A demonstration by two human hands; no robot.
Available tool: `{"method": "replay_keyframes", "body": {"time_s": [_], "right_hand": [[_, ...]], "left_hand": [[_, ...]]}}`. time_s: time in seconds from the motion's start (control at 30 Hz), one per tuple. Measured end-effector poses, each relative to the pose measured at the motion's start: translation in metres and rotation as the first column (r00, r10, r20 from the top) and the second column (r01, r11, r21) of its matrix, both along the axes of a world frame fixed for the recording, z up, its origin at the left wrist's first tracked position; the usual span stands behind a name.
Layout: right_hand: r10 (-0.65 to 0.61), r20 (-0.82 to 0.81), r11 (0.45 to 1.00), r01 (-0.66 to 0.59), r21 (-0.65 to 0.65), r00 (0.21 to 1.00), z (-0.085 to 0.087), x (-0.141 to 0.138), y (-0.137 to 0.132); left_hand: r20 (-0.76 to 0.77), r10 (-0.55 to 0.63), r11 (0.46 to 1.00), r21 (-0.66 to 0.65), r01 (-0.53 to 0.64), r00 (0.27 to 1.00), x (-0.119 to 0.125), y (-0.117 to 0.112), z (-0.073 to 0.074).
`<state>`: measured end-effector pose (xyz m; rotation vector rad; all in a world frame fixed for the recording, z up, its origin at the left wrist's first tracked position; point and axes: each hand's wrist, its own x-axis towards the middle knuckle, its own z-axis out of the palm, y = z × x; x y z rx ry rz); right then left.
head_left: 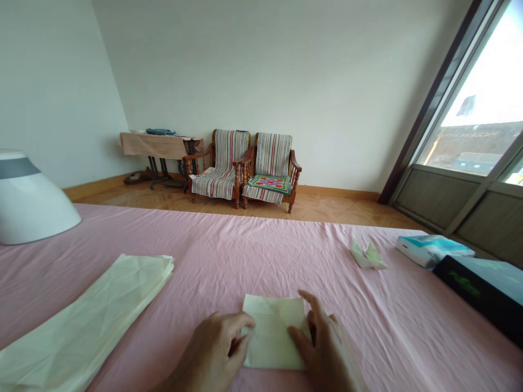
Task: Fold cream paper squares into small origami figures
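Observation:
A folded, pale yellow-green sheet of paper [275, 340] lies flat on the pink cloth in front of me, roughly square, with faint creases. At its left edge my left hand [223, 340] has thumb and index finger closed on the paper. My right hand [324, 343] is at the opposite edge: its thumb rests on the sheet, the other fingers curl by the edge, and the index finger reaches past the top right corner. Whatever part of the paper lies under the fingers is hidden. To the left is a stack of similar creased paper [93, 310].
A small folded paper shape [368, 256] stands at right on the pink cloth [229, 245]. Beyond it are a blue-white tissue pack [433, 247] and a black box [482, 294]. A white rounded object [36, 207] stands far left. Two wooden chairs [267, 158] are by the wall.

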<state>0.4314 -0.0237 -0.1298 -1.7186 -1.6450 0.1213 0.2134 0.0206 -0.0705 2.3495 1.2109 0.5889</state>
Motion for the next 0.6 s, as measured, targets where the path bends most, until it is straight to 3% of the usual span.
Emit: {"method": "replay_keyframes", "body": {"time_s": [0.27, 0.6], "right_hand": [[-0.065, 0.024, 0.995, 0.063, 0.071, 0.998, -0.0018, -0.0027, -0.0009], [-0.018, 0.07, 0.998, 0.013, 0.069, 0.997, 0.0012, 0.0069, -0.0021]], "left_hand": [[0.015, 0.009, 1.0, -0.001, -0.009, 1.0, -0.0017, 0.0023, -0.0041], [-0.045, -0.009, 1.0, 0.01, 0.01, 0.999, -0.0006, 0.0018, -0.0012]]}}
